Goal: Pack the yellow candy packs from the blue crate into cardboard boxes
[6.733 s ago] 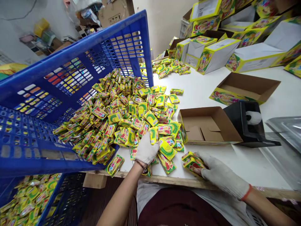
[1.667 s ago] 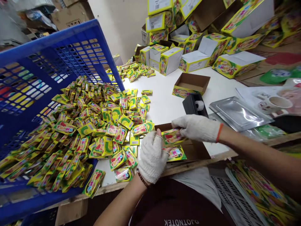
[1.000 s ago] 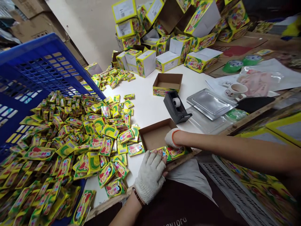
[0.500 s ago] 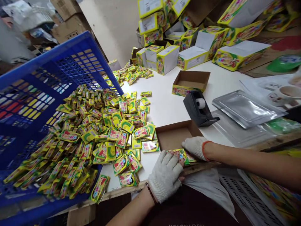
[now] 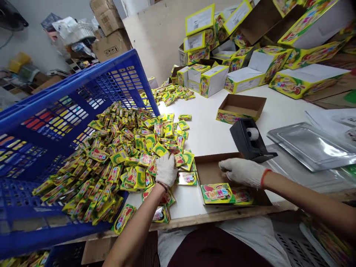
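My left hand (image 5: 166,170), in a white knitted glove, reaches down onto the near edge of a heap of small yellow-green candy boxes (image 5: 130,141). Its fingertips are lost among them, so their grip is hidden. To the right, my gloved right hand (image 5: 243,172) hovers over an open brown-lined display box (image 5: 215,163). Its fingers are loosely bent, thumb apart, and nothing shows in them. Along the near side of that display box lie a flat candy box (image 5: 216,193) marked "TWINS" and a similar one (image 5: 241,195), partly in shadow.
A blue plastic crate (image 5: 111,81) lies tipped on the left, candy boxes spilling from it. Behind the display box stand a black tape dispenser (image 5: 247,141) and another open display box (image 5: 240,105). Clear plastic trays (image 5: 311,144) lie right. Display boxes (image 5: 214,79) are stacked at the back.
My left hand has left the display box and moved left onto the heap. My right hand has lifted off the flat candy boxes at its near side. The view has shifted left.
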### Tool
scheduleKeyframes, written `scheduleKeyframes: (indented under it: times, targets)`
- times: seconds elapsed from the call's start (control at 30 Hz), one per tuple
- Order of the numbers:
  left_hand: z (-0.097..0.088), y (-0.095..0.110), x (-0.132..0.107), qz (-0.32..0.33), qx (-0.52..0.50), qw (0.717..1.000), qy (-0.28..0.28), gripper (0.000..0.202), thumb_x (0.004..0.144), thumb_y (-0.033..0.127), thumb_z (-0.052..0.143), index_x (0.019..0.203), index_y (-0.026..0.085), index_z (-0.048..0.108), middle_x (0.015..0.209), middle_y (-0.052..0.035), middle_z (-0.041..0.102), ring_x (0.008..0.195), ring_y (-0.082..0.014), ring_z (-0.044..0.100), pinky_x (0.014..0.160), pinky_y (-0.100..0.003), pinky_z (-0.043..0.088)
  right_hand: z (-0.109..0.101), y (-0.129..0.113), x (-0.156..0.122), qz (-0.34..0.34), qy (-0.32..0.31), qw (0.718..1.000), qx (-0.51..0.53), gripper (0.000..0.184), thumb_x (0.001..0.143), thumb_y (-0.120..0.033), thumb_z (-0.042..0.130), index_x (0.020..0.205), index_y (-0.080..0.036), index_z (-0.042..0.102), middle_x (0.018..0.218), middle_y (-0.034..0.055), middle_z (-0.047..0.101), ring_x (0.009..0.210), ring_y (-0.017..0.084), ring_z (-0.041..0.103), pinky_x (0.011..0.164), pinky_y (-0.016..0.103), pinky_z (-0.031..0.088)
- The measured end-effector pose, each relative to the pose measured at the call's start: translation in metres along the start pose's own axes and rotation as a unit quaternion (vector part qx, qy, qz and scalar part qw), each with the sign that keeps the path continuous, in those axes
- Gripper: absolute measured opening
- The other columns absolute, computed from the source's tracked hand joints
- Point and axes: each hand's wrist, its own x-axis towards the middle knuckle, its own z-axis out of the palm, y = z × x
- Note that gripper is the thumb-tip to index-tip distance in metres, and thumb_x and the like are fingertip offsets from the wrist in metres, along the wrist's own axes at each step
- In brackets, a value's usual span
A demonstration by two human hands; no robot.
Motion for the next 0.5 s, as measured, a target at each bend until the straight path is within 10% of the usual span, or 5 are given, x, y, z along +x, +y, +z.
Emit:
scheduleKeyframes:
  times: [0.13, 0.27, 0.37, 0.5]
  targets:
    - [-0.008, 0.023, -0.017, 0.0, -0.116, 0.987, 0.111, 0.05, 0.078, 0.031, 0.071, 0.123, 0.017, 0.055, 0.114, -0.0122, 0.062, 0.112, -0.0281, 0.058, 0.099, -0.043, 0.048, -0.019, -0.03, 0.008, -0.078, 0.12, 0.949, 0.282, 0.038, 0.081, -0.044, 0.056, 0.108, -0.018, 0.062, 0.097, 0.0095, 0.072, 0.089, 0.025, 0.066, 0.08, 0.036, 0.051]
    - [-0.026, 0.042, -0.041, 0.054, -0.203, 0.956, 0.203, 0.052, 0.083, 0.033, 0.066, 0.128, 0.015, 0.048, 0.115, -0.0133, 0.059, 0.114, -0.0264, 0.057, 0.101, -0.041, 0.047, -0.021, -0.075, 0.02, -0.207, 0.062, 0.85, 0.48, 0.059, 0.072, -0.054, 0.063, 0.117, -0.016, 0.058, 0.109, 0.0094, 0.071, 0.094, 0.024, 0.064, 0.083, 0.036, 0.052]
    - [-0.04, 0.022, -0.053, 0.051, -0.191, 0.969, 0.149, 0.05, 0.089, 0.029, 0.06, 0.135, 0.018, 0.044, 0.116, -0.011, 0.06, 0.114, -0.0229, 0.057, 0.1, -0.036, 0.048, -0.019, -0.091, 0.023, -0.2, 0.058, 0.851, 0.482, 0.045, 0.076, -0.049, 0.062, 0.109, -0.017, 0.061, 0.102, 0.0075, 0.072, 0.089, 0.024, 0.064, 0.08, 0.036, 0.053]
    - [-0.044, -0.025, -0.049, -0.133, -0.007, 0.991, 0.02, 0.029, 0.087, 0.029, 0.065, 0.113, 0.019, 0.058, 0.112, -0.0124, 0.061, 0.109, -0.0279, 0.059, 0.094, -0.04, 0.047, -0.015, -0.089, 0.028, -0.144, 0.102, 0.889, 0.422, 0.031, 0.082, -0.043, 0.06, 0.103, -0.02, 0.057, 0.096, 0.0064, 0.072, 0.087, 0.024, 0.064, 0.073, 0.033, 0.052]
